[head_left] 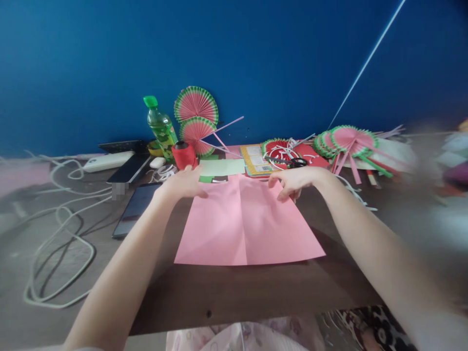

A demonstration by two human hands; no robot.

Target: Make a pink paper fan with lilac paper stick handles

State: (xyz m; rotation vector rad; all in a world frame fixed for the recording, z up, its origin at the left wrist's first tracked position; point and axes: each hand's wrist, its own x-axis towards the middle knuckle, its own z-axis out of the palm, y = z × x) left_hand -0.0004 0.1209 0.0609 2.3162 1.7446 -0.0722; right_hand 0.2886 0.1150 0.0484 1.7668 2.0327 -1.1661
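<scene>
A sheet of pink paper with a crease down its middle lies on the dark wooden table in front of me. My left hand grips its far left corner, the fingertips bent over the edge. At the far right corner, my right hand holds the paper between thumb and fingers. Close behind the paper are a pale green strip and a red spool of thread, the spool just beyond my left hand. Black scissors rest beyond my right hand.
Pleated watermelon-like paper fans lean on the blue wall, with more fans at the right. A green bottle stands behind the spool. A tablet and a looped white cable lie at the left.
</scene>
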